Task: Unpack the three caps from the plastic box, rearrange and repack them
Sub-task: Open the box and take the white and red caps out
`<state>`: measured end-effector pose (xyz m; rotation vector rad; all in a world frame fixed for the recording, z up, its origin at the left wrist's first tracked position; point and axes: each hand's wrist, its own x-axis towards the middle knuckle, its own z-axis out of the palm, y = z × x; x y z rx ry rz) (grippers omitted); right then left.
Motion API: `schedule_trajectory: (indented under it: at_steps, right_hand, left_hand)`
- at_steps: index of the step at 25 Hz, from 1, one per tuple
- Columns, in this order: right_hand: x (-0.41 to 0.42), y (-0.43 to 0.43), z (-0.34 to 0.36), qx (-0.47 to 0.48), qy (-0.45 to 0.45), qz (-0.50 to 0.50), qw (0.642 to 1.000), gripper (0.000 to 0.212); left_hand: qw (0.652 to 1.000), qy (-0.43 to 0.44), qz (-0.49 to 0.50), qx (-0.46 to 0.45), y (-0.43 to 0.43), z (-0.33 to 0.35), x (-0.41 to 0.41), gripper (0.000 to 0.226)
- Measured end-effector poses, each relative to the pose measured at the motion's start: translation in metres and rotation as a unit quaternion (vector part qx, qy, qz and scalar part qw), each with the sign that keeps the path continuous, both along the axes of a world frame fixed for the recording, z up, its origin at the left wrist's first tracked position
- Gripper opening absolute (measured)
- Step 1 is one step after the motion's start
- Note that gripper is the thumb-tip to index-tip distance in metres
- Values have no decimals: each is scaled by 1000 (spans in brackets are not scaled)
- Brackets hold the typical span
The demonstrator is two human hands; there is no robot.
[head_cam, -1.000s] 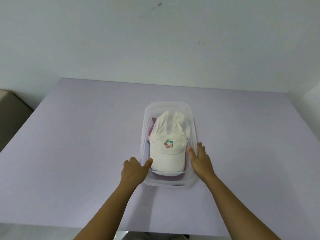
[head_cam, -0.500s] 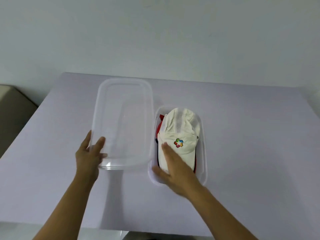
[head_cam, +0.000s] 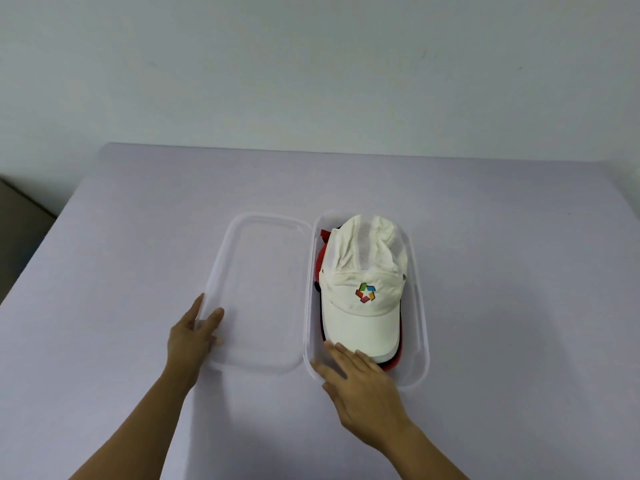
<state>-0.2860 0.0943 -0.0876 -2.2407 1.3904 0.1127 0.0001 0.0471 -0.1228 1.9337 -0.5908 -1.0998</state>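
A clear plastic box (head_cam: 420, 306) stands open on the lilac table. A white cap (head_cam: 363, 271) with a coloured logo lies on top inside it, brim toward me. Edges of a red cap (head_cam: 398, 358) show under it, and a dark strip under that. The clear lid (head_cam: 259, 289) lies flat on the table just left of the box. My left hand (head_cam: 192, 336) rests on the lid's near left corner, thumb and fingers pinching its rim. My right hand (head_cam: 360, 386) lies flat over the box's near left corner, fingertips by the white brim, holding nothing.
The lilac table (head_cam: 121, 271) stretches wide to the left and right of the box. A pale wall stands behind its far edge. A brownish piece of furniture (head_cam: 20, 230) sits beyond the table's left edge.
The lid came off the box: my left hand carried it to the left and lowered it flat onto the table. My right hand slid back from the cap's crown to the box's near corner.
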Motion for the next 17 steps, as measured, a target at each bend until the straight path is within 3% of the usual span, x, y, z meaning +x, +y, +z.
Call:
schedule_trajectory:
  at_steps: [4, 9, 11, 13, 15, 17]
  right_hand:
    - [0, 2, -2, -3, -4, 5, 1000, 48]
    - [0, 4, -3, -9, -2, 12, 1000, 50]
    - [-1, -1, 1, -36, -77, -4, 996, 53]
    - [-10, -17, 11, 12, -152, -51, 987, 52]
    - [-27, -39, 13, -30, -140, -90, 986, 68]
    - [-39, -60, 13, 0, -48, -81, 996, 94]
  left_hand:
    - [986, -151, -61, 45, 3, -14, 2, 60]
    - [971, -221, -56, 66, 0, -20, -5, 56]
    - [961, -256, -56, 93, 0, -17, -11, 54]
    - [951, -289, -42, 102, -1, -10, -20, 56]
    - [952, -302, -28, 43, -7, 0, -39, 56]
    - [958, -273, -57, -62, -18, 13, -67, 51]
